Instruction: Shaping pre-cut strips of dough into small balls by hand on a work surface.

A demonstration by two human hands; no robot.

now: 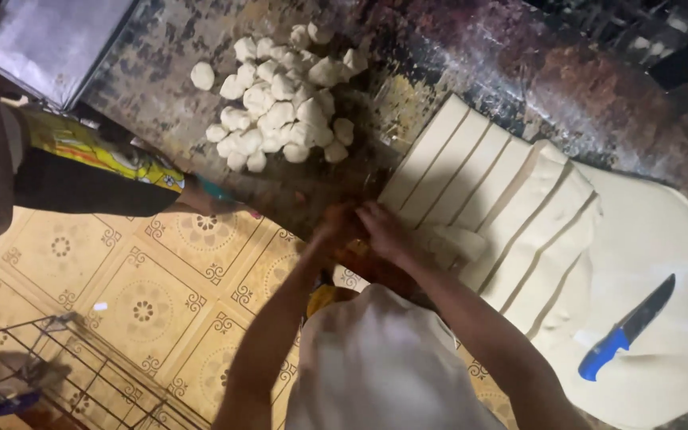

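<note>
My two hands meet at the dark table's edge, fingers curled against each other. My right hand (389,232) rests on the near end of a pale dough strip (457,240), which belongs to a slab of dough cut into long strips (471,163). My left hand (336,228) presses against the right one, and motion blur hides what lies between them. Farther along the table lies a pile of small white dough balls (280,99), with one ball (202,76) apart from it.
A blue-handled knife (627,330) lies on the wide dough sheet (662,239) at the right. Another person in a yellow and black garment (93,163) stands at the left. A metal tray (49,40) sits beyond, and a wire rack (65,374) stands on the patterned tile floor (145,302).
</note>
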